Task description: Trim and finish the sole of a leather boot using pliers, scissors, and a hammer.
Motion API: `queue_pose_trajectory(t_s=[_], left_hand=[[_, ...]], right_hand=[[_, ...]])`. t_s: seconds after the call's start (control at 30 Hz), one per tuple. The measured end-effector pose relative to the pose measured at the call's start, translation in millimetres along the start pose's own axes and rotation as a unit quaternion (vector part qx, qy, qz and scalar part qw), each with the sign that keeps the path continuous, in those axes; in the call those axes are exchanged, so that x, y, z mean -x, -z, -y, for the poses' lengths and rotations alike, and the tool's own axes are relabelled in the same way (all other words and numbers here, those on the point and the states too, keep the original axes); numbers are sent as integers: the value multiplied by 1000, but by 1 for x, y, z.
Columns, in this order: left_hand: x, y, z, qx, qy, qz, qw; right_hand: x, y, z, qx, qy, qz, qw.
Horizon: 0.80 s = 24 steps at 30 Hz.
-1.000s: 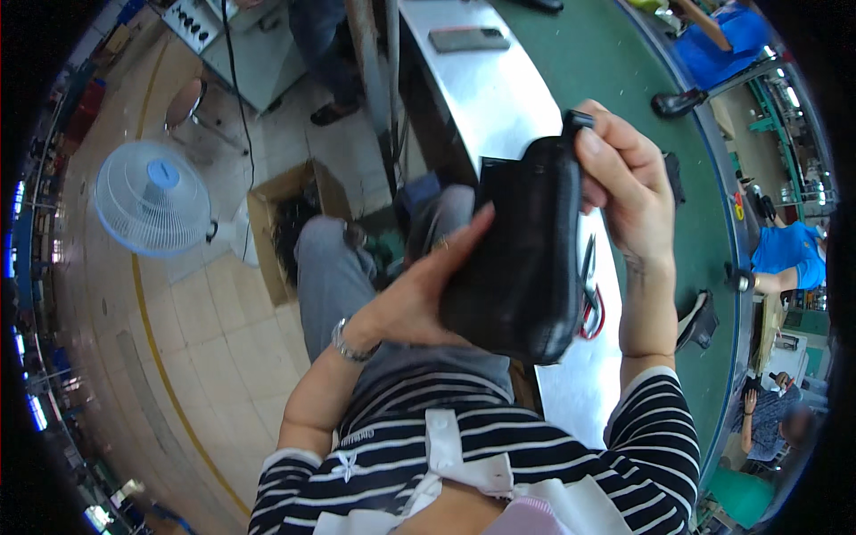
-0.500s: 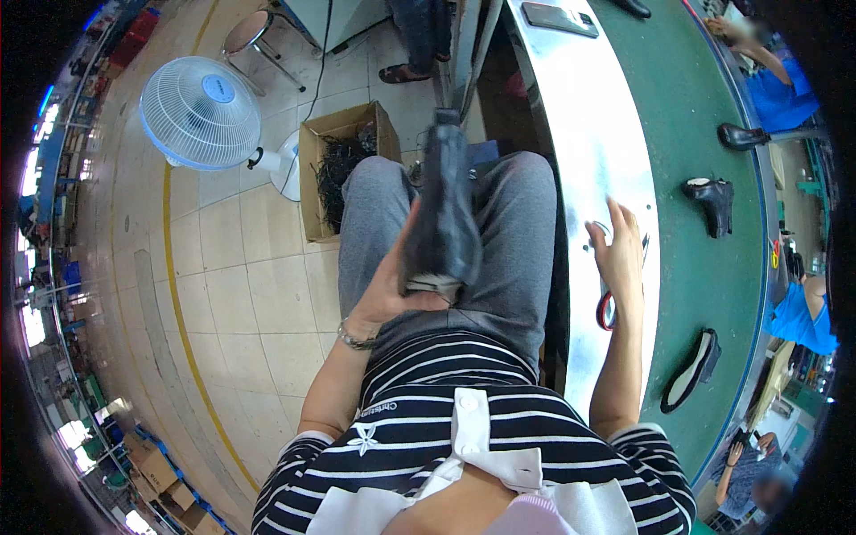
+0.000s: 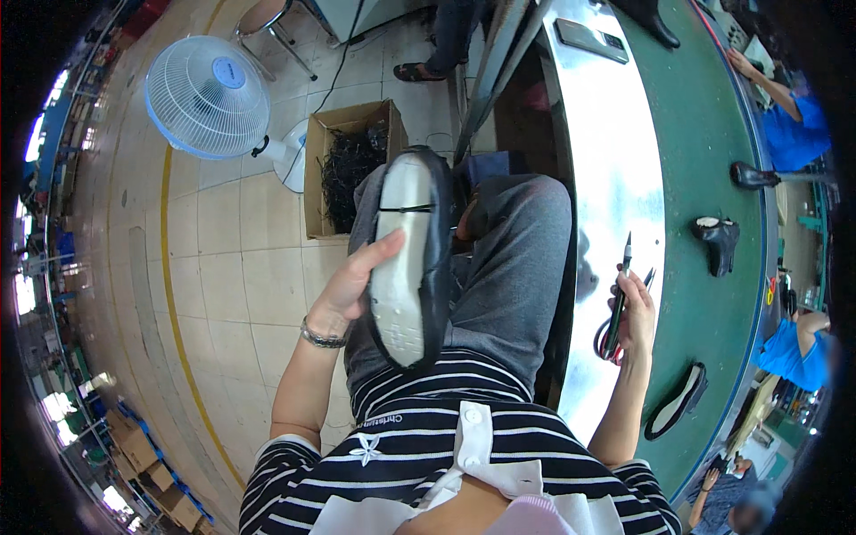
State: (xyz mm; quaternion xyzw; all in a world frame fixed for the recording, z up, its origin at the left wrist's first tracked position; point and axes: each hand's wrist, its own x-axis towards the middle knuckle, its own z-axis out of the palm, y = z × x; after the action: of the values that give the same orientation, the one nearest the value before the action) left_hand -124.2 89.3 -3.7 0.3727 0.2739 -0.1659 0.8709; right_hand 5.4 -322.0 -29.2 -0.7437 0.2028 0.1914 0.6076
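My left hand (image 3: 352,283) is closed around a black shoe (image 3: 435,267) above my lap. Its pale sole faces up, with a thin black band across the forefoot and my thumb lying on the sole. At the shiny metal bench on the right, my right hand (image 3: 635,312) is closed on a slim dark pen-like tool (image 3: 617,305) with a pointed tip, angled away from me. Beside and partly under that hand lie scissors (image 3: 601,342) with red and black handle loops; the hand hides much of them.
A cardboard box (image 3: 311,201) of black scraps stands on the floor, next to a white fan (image 3: 207,96). A phone (image 3: 591,41) lies at the bench's far end. The green conveyor belt (image 3: 691,308) to the right carries black boots (image 3: 716,243) and a shoe (image 3: 678,403). Other people work beyond.
My left hand has turned the shoe so its sole faces up. My right hand, open before, has drawn back and taken hold of the pen-like tool. The view has shifted slightly.
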Motion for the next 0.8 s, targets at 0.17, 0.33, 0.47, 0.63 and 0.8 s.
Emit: queue_pose_trajectory(t_s=[0.17, 0.33, 0.47, 0.63, 0.8], left_hand=[[-23, -21, -10, -49, 7, 20, 999], [-33, -19, -11, -281, -146, -47, 947], [-48, -20, -26, -387, -304, -98, 865], [-73, -32, -34, -326, -315, -116, 884], [-77, -31, -33, -316, -350, -148, 869]], right_hand=[[42, -67, 71, -176, -64, 238, 953], [56, -125, 119, 12, -39, 353, 935], [62, -167, 145, 2, -110, 413, 904], [51, -195, 163, 38, -164, 451, 877], [50, -204, 170, 172, -95, 434, 879]])
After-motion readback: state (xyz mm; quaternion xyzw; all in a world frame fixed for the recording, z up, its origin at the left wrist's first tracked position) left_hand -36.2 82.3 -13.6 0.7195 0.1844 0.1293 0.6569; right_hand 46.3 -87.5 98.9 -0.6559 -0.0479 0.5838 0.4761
